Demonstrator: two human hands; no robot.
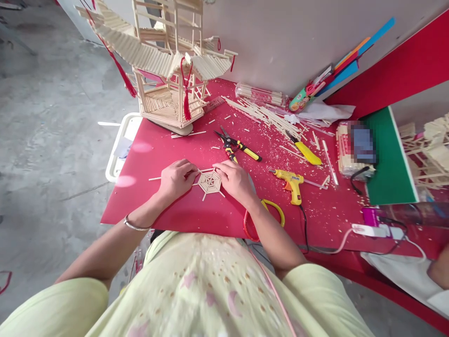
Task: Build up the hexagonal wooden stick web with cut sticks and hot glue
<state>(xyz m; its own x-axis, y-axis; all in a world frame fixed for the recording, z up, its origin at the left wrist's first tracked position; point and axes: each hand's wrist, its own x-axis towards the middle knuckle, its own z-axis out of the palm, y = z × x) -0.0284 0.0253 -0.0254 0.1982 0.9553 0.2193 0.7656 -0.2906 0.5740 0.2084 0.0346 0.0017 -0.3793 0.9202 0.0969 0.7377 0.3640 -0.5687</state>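
One web-like stick lattice (210, 181), pale, spokes (204, 197) jutting outward.

Showing mottled grey floor (63, 117) at left. Backing red table (131, 199) with plain grey wall (266, 42). Catching pale light spots (142, 147) on table's left side.

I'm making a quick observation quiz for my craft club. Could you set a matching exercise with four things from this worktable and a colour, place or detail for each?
Things
1. Stick web
2. Glue gun
3. Scissors
4. Stick pavilion

Details
A. Hung with red tassels
B. One red handle loop, one yellow
C. Between the left hand and the right hand
D. Yellow, with a black cord

Pairs: 1-C; 2-D; 3-B; 4-A
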